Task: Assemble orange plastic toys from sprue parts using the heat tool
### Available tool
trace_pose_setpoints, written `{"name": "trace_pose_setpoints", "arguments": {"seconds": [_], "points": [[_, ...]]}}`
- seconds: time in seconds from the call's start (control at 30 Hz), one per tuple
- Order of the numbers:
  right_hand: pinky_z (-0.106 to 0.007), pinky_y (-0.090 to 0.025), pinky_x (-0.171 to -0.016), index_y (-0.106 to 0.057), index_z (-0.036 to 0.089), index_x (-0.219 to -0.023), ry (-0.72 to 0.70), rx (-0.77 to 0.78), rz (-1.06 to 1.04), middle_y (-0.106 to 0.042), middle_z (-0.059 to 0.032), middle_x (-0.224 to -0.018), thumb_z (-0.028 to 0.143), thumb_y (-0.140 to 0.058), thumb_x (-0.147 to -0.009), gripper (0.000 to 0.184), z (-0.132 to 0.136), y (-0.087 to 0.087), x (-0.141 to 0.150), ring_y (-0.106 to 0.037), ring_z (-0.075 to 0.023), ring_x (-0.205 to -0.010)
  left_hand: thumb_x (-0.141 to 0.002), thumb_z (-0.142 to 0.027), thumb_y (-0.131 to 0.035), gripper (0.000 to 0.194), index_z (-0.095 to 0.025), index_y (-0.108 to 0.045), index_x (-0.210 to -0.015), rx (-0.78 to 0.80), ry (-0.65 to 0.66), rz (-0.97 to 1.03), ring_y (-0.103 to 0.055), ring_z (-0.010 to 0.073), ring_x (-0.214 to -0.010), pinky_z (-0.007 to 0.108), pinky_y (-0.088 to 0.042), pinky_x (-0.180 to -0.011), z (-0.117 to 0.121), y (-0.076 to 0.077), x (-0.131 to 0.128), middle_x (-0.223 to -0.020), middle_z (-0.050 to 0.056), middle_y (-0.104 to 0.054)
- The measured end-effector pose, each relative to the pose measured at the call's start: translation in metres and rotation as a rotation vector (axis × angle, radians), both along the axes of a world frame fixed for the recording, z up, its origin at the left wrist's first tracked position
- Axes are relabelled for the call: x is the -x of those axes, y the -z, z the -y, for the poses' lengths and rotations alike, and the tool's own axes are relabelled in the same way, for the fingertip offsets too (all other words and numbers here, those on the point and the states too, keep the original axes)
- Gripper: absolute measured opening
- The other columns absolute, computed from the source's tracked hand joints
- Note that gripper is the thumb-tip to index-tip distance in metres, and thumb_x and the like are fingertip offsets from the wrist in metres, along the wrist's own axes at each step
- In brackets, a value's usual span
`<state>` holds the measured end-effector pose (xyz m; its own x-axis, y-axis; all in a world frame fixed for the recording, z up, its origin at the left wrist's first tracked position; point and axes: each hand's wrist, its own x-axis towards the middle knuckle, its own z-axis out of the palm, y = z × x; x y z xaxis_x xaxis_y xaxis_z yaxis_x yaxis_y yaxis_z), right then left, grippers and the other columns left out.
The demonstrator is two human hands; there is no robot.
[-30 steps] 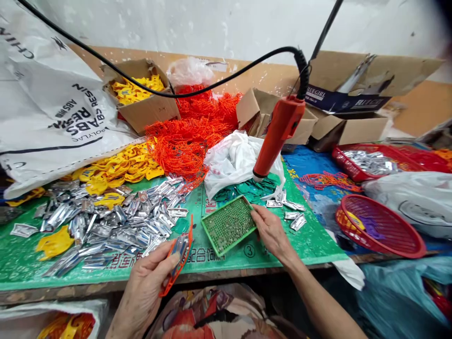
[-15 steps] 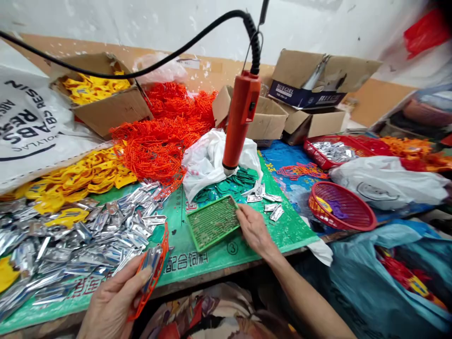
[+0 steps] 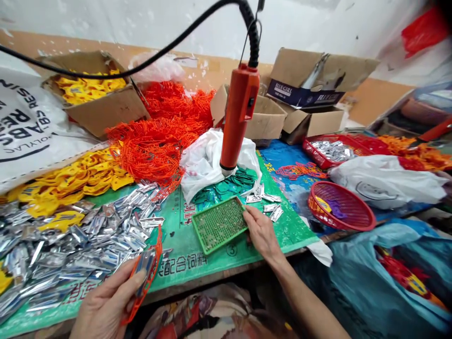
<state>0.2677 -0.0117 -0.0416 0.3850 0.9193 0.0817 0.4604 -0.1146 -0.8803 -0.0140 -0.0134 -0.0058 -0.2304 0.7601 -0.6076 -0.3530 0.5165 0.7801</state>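
My left hand (image 3: 112,297) is closed on an orange plastic frame (image 3: 151,270) together with silvery metal blade pieces (image 3: 144,264), held over the table's front edge. With its fingers at the right edge, my right hand (image 3: 260,230) grips a shallow green tray (image 3: 219,225). The tray is tilted, and small bits lie over its ridged or pitted bottom; they are too small to name. Just beyond it hangs an orange-red electric screwdriver (image 3: 237,120), tip down, above green plastic pieces (image 3: 229,186) in a white bag (image 3: 201,157).
Silvery metal pieces (image 3: 88,240) cover the left of the table, beside yellow plastic parts (image 3: 77,176) and a heap of orange frames (image 3: 151,136). A red basket (image 3: 341,207) stands at right. Cardboard boxes (image 3: 264,117) line the back; a black cable (image 3: 183,35) crosses above.
The green tray has shifted slightly right and turned in my right hand, showing more of its bottom. My left hand with the orange frame has moved a little left and down.
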Motion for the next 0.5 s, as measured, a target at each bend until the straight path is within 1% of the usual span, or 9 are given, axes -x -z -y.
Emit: {"name": "trace_pose_setpoints", "arguments": {"seconds": [0.07,0.17,0.23,0.33,0.4,0.5], "points": [[-0.034,-0.053,-0.076,-0.074,0.024,-0.103,-0.011,-0.008,-0.003,-0.072,-0.0038,-0.082,0.032,-0.046,-0.091,0.032,-0.0005,0.0004,-0.0002,-0.067,-0.0235,-0.087,-0.037,-0.014,-0.09,0.037,-0.025,-0.082,-0.071,-0.027,0.058,0.014,-0.07,0.0133,-0.067,0.012,-0.058,-0.059,0.0001,-0.0014,-0.0016,-0.079,-0.003,-0.081],[-0.036,-0.053,-0.082,-0.074,0.022,-0.102,-0.008,-0.019,-0.01,-0.074,-0.0057,-0.092,0.033,-0.048,-0.09,0.031,0.0003,0.0005,0.0,-0.067,-0.0242,-0.091,-0.04,-0.019,-0.092,0.034,-0.025,-0.082,-0.072,-0.089,0.113,0.031,-0.071,0.0152,-0.074,0.013,-0.058,-0.061,0.0008,-0.0044,-0.0047,-0.084,-0.002,-0.082],[-0.036,-0.053,-0.08,-0.073,0.021,-0.104,0.011,-0.023,-0.013,-0.074,-0.007,-0.093,0.033,-0.045,-0.091,0.033,0.0015,0.0006,-0.0001,-0.067,-0.0252,-0.092,-0.04,-0.019,-0.092,0.033,-0.026,-0.082,-0.071,-0.112,0.114,0.02,-0.072,0.0161,-0.078,0.012,-0.057,-0.06,0.0017,-0.0059,-0.0062,-0.086,-0.002,-0.082],[-0.035,-0.053,-0.077,-0.074,0.022,-0.101,-0.016,-0.022,-0.018,-0.074,-0.0056,-0.088,0.035,-0.048,-0.09,0.031,0.0038,0.0017,0.0,-0.067,-0.0243,-0.087,-0.039,-0.02,-0.092,0.034,-0.026,-0.082,-0.071,-0.133,0.12,-0.003,-0.072,0.017,-0.082,0.011,-0.056,-0.061,0.0036,-0.0064,-0.0069,-0.088,-0.001,-0.082],[-0.035,-0.052,-0.08,-0.074,0.021,-0.1,-0.018,-0.019,-0.018,-0.075,-0.0062,-0.091,0.036,-0.051,-0.089,0.03,0.006,0.0031,-0.0006,-0.067,-0.024,-0.086,-0.041,-0.022,-0.092,0.034,-0.026,-0.083,-0.073,-0.151,0.126,-0.009,-0.072,0.0178,-0.085,0.012,-0.056,-0.063,0.0047,-0.0056,-0.0061,-0.087,-0.001,-0.082],[-0.038,-0.05,-0.084,-0.073,0.017,-0.103,0.034,-0.024,-0.005,-0.074,-0.0097,-0.097,0.036,-0.048,-0.089,0.035,0.0077,0.0056,-0.0027,-0.066,-0.0253,-0.09,-0.043,-0.024,-0.092,0.032,-0.027,-0.083,-0.074,-0.16,0.134,-0.02,-0.072,0.0183,-0.087,0.014,-0.057,-0.065,0.0053,-0.0032,-0.0043,-0.089,-0.002,-0.081]]}}
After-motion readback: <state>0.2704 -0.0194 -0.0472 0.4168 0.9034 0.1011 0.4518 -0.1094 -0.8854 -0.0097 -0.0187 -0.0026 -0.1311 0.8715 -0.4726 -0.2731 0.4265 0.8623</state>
